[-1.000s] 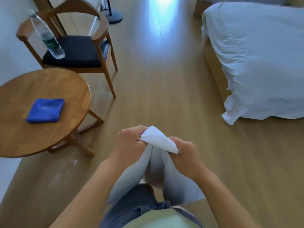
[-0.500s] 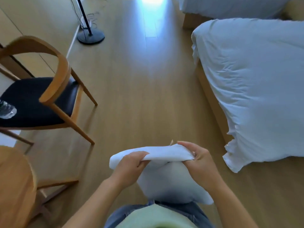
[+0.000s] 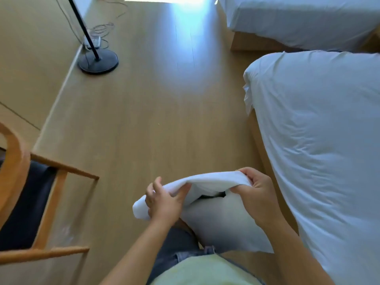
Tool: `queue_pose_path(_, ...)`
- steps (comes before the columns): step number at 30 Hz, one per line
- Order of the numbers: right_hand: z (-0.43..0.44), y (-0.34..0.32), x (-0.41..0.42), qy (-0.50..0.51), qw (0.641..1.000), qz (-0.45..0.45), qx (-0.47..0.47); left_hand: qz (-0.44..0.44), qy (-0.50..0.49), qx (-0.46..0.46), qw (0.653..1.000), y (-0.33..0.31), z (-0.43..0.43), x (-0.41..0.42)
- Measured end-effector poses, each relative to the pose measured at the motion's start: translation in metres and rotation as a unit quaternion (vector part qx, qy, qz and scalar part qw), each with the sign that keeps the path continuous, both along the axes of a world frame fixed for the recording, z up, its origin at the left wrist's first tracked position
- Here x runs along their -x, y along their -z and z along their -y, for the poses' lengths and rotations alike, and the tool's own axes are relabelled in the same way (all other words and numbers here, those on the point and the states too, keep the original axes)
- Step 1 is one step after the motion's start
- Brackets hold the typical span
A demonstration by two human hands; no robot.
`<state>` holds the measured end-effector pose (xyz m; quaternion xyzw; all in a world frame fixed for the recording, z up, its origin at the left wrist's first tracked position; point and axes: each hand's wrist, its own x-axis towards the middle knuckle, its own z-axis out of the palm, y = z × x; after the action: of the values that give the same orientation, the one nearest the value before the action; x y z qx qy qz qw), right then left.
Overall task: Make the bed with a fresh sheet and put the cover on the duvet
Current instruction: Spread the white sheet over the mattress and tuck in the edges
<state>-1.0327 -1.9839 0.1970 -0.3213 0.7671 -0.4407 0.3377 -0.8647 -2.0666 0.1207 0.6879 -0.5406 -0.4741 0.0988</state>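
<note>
Since half a second ago the round table has dropped out of view at lower left, the chair has slid toward the left edge, and the hands have drawn further apart along the folded white cloth (image 3: pixel 207 182), which now sags in a longer span between them. Nearest the camera are a pale green shirt (image 3: pixel 205 272) and blue jeans (image 3: pixel 174 249), with the cloth's lower part hanging in front of the legs. At its left end, the left hand (image 3: pixel 162 202) has the thumb pressed under the fabric while the fingers are lifted and spread, so the hold is loose. Over on the other end, the right hand (image 3: pixel 257 194) pinches the top edge firmly between thumb and fingers. Whether the cloth is the sheet or the duvet cover cannot be told. To the left stands a wooden chair (image 3: pixel 14 167) with a dark seat pad. To the right, a bed (image 3: pixel 320 130) is draped in rumpled white bedding whose edge hangs down the side over the wooden floor (image 3: pixel 156 112). Further back, a black floor lamp base (image 3: pixel 98 62) sits by the wall with cables beside it, and a second bed (image 3: pixel 298 19) lies at top right.
</note>
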Motion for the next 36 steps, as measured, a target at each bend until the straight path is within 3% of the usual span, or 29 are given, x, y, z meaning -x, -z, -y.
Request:
queue_pose_path(4,0.107,0.0,0.065,0.029,0.999,-0.007,-0.018,-0.101,-0.129,-0.203,0.965,-0.008,0.13,0.085)
queue_pose_path(8,0.198,-0.008,0.13,0.069,0.997,-0.008,-0.017,-0.265,-0.168,-0.345,0.885,-0.031,0.242,0.174)
queue_pose_path(11,0.267,-0.006,0.182,0.076,0.997,-0.007,-0.002,-0.323,-0.159,-0.387,0.848,-0.043,0.316,0.244)
queue_pose_path(15,0.367,0.005,0.262,0.058,0.998,-0.001,0.005,-0.417,-0.226,-0.43,0.768,-0.04,0.434,0.342)
queue_pose_path(16,0.394,0.008,0.282,0.042,0.999,0.001,0.002,-0.418,-0.227,-0.433,0.765,-0.042,0.466,0.368)
queue_pose_path(17,0.421,0.01,0.3,0.018,1.0,0.002,-0.002,-0.4,-0.198,-0.432,0.784,-0.044,0.496,0.396)
queue_pose_path(20,0.503,0.01,0.352,-0.039,0.999,0.007,-0.008,-0.269,-0.049,-0.376,0.886,-0.054,0.572,0.472)
queue_pose_path(22,0.554,0.008,0.387,-0.06,0.998,0.0,-0.019,-0.172,0.029,-0.307,0.936,-0.057,0.619,0.515)
queue_pose_path(25,0.619,0.005,0.446,-0.038,0.999,-0.002,-0.017,-0.082,0.128,-0.174,0.973,-0.059,0.68,0.57)
queue_pose_path(30,0.731,0.015,0.558,-0.005,1.0,-0.017,0.016,-0.122,0.249,-0.022,0.96,-0.058,0.792,0.681)
queue_pose_path(36,0.86,0.006,0.711,0.091,0.995,-0.006,0.05,-0.161,0.43,0.131,0.879,-0.085,0.939,0.842)
